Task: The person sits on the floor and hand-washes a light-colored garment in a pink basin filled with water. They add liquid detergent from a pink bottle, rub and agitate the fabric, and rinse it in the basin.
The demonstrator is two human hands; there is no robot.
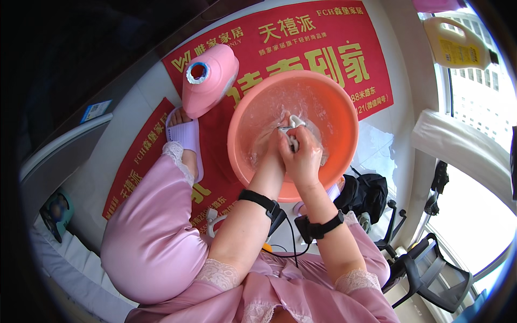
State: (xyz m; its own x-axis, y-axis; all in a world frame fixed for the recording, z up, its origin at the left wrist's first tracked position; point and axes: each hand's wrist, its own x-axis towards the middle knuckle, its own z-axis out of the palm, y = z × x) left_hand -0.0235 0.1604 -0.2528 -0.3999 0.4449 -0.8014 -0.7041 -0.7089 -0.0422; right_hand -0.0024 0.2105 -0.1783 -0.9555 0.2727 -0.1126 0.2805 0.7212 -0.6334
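Note:
An orange plastic basin [339, 121] with water in it stands on a red mat between my feet. Over the middle of the basin my two hands are pressed together. My right hand [303, 155] is closed on a wet whitish cloth [297, 122], part of which bulges up above the fingers. My left hand [278, 139] is against the same cloth, largely hidden behind the right one and low at the water, so its grip does not show fully. Bubbles and ripples surround the hands. Each forearm wears a black strap with a small device and a cable.
A pink plastic jug [210, 84] with an uncapped mouth stands left of the basin, beside my slippered foot. Under them lies a red printed mat [282, 48]. A black bag [367, 194] and an office chair [432, 274] are at the right; a yellow detergent bottle [460, 44] is by the window.

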